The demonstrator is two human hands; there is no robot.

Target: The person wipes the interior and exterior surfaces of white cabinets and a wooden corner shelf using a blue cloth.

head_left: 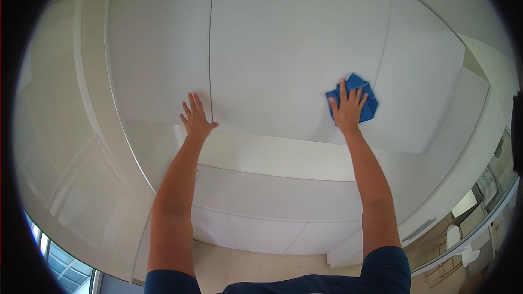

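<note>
Both my arms reach up to a row of white cabinet doors. My right hand presses a blue cloth flat against the wide middle door, near its lower right part. The fingers lie spread over the cloth, whose edges stick out around them. My left hand rests with fingers spread on the lower part of the doors, beside the dark vertical gap between the left door and the middle one. Nothing is held in it.
Below the doors lies a white ledge above lower cabinet fronts. A glossy cream panel stands at the left, with a window at its foot. At the far right, chairs show beyond a rail.
</note>
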